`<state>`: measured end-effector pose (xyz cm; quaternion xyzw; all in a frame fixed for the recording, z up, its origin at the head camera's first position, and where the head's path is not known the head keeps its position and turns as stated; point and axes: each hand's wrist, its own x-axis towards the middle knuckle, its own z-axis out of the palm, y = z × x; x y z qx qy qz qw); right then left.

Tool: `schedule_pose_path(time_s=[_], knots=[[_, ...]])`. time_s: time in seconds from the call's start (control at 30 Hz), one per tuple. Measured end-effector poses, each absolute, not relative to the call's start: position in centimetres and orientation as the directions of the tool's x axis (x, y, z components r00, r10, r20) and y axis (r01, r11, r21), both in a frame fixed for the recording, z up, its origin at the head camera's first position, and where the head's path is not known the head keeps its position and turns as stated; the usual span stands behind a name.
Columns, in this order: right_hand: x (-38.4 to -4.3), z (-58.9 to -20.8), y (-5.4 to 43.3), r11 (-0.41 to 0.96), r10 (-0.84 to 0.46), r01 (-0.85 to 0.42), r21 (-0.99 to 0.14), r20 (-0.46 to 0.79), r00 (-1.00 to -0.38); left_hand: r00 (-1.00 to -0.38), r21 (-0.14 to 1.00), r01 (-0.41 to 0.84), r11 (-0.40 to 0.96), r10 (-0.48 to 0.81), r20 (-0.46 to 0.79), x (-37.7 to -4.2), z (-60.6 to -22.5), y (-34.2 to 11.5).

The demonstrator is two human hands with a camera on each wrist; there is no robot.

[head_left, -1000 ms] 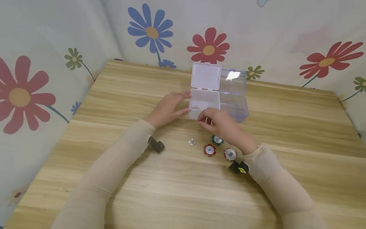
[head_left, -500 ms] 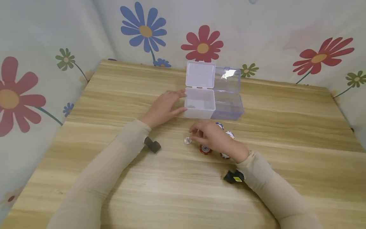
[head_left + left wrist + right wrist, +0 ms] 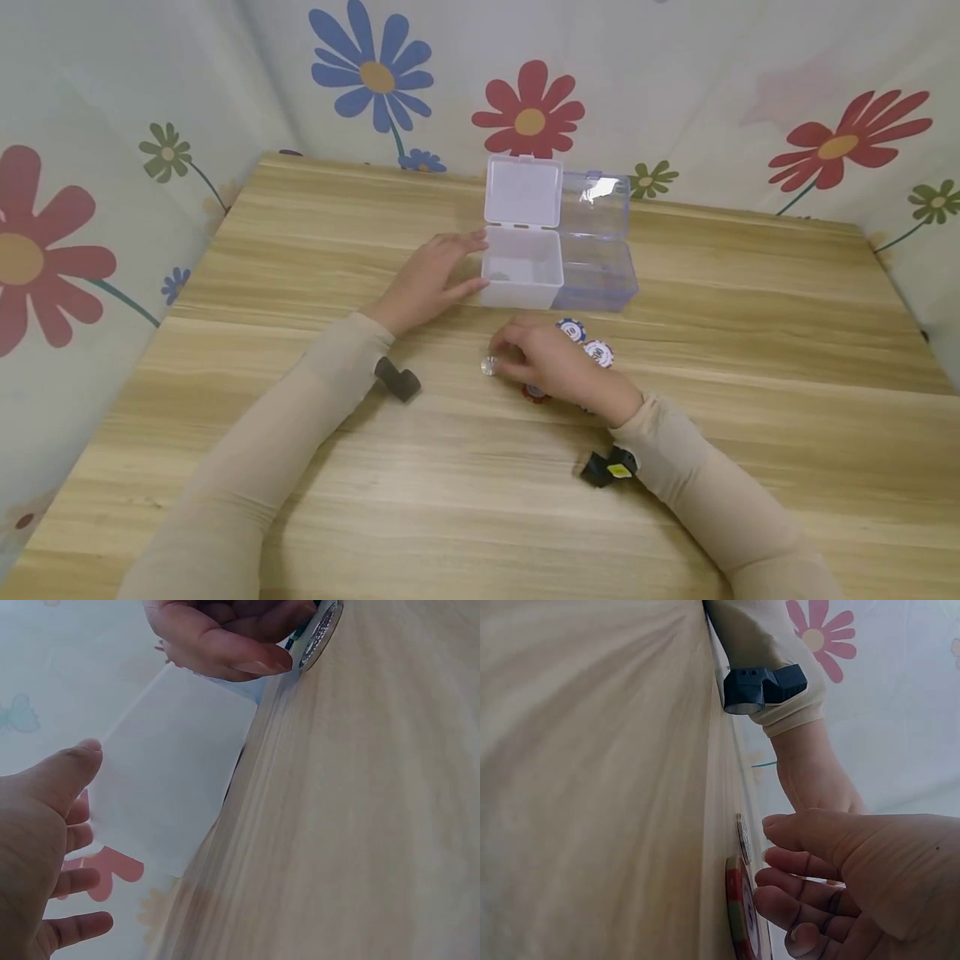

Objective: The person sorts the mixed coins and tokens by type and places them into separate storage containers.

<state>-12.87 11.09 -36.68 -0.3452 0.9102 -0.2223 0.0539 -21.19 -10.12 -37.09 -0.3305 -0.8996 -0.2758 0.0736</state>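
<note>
My left hand point(image 3: 423, 283) lies along the left side of an open white plastic box point(image 3: 522, 296), its thumb and a fingertip touching the rim. Inside the box lies a small greyish round piece point(image 3: 498, 276). My right hand point(image 3: 551, 358) is low over the table in front of the box, thumb and forefinger parted, fingertips right at a silver coin point(image 3: 488, 366). In the right wrist view the coin point(image 3: 743, 838) lies flat before the thumb and forefinger, with a red poker chip point(image 3: 740, 907) beside it. The right hand partly covers the red chip point(image 3: 536, 392) in the head view.
A clear bluish plastic box point(image 3: 597, 275) with its lid raised stands against the white box's right side. Behind the right hand's knuckles lie a blue-edged chip point(image 3: 572, 331) marked 10 and a white chip point(image 3: 598, 354). A flowered cloth point(image 3: 675, 83) hangs behind the wooden table point(image 3: 420, 500).
My right hand has moved from the white box's front rim down to the silver coin, baring the box's front and the chips behind. The left hand stays at the box.
</note>
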Motion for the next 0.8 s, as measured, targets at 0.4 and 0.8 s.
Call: schedule_pose_path(time_s=[0.4, 0.8], knots=[[-12.94, -36.7, 10.92, 0.678, -0.647, -0.594, -0.434, 0.032, -0.762, -0.777, 0.468, 0.626, 0.624, 0.547, 0.312, -21.45, -37.35, -10.14], [-13.03, -37.1, 10.74, 0.665, -0.651, -0.606, -0.436, 0.057, -0.757, -0.781, 0.472, 0.622, 0.625, 0.542, 0.312, -21.55, -37.35, -10.21]])
